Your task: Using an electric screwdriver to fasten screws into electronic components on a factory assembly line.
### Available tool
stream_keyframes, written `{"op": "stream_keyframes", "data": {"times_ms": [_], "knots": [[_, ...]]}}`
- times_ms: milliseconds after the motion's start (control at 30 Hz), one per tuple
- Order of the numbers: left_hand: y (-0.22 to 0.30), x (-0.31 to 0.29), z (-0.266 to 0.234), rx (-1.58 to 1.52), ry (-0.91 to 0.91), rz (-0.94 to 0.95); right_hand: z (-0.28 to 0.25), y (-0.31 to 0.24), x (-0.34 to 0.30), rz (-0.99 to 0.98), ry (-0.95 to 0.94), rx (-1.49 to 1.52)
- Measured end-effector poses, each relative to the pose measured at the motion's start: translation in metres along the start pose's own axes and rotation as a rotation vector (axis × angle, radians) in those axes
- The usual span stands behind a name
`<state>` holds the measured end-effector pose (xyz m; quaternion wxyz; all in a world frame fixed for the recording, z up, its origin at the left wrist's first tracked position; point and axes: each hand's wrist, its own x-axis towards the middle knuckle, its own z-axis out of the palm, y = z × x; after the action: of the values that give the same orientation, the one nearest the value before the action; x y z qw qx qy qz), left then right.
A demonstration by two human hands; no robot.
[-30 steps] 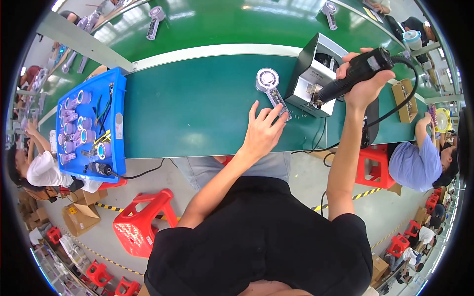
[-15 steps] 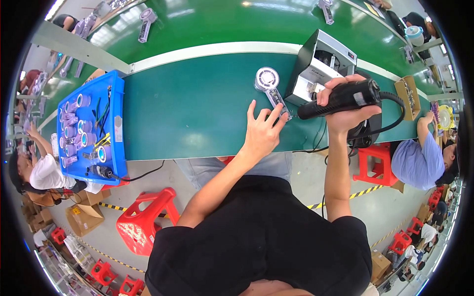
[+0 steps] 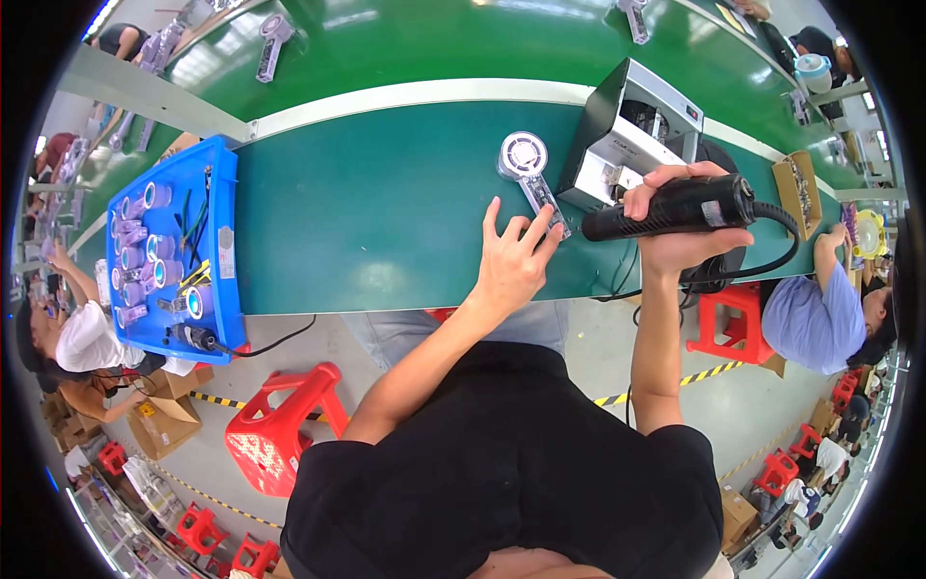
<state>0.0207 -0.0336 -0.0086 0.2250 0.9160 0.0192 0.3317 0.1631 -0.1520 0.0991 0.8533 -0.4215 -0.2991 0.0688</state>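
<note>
A small handheld fan (image 3: 524,154) with a round white-and-grey head and a clear-sided handle lies on the green bench, its handle slanting toward me. At the lower end of that handle, my left hand (image 3: 513,261) holds it with thumb and index finger while the other fingers spread over the bench. My right hand (image 3: 675,246) is wrapped round a thick black electric screwdriver (image 3: 666,208), held nearly level. Its front end points left, close to the fan's handle; the bit cannot be made out. A black cable (image 3: 793,232) loops from its rear.
Behind my right hand stands a black-and-silver screw feeder (image 3: 617,145). A blue bin (image 3: 228,246) with several fan units and wires sits at left, beside another corded black tool (image 3: 196,336). A cardboard box (image 3: 797,193) is at right. Red stools (image 3: 280,429) and co-workers flank the bench.
The screwdriver has tilted to nearly level, its front end slightly lower. My left hand and the fan stay in place. The view has shifted slightly.
</note>
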Motion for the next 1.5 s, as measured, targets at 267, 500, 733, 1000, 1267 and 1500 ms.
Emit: {"op": "stream_keyframes", "data": {"times_ms": [267,500,733,1000,1267,1500], "knots": [[0.0,0.001,-0.002,0.01,-0.024,-0.004,-0.001,0.003,-0.002,0.033,0.073,0.007],[0.0,0.001,-0.001,0.018,-0.033,-0.009,-0.005,0.003,-0.001,0.02,0.068,0.027],[0.001,0.001,-0.003,0.021,-0.035,-0.008,-0.004,0.003,-0.003,0.025,0.061,0.013],[0.0,0.0,-0.002,0.015,-0.028,-0.018,0.007,0.004,-0.015,0.037,0.055,-0.158],[0.0,0.001,-0.002,0.021,-0.035,-0.014,0.002,0.011,-0.021,-0.014,-0.021,-0.022],[-0.004,-0.001,-0.001,0.021,-0.054,0.019,-0.003,-0.007,-0.012,-0.104,-0.006,-0.031]]}}
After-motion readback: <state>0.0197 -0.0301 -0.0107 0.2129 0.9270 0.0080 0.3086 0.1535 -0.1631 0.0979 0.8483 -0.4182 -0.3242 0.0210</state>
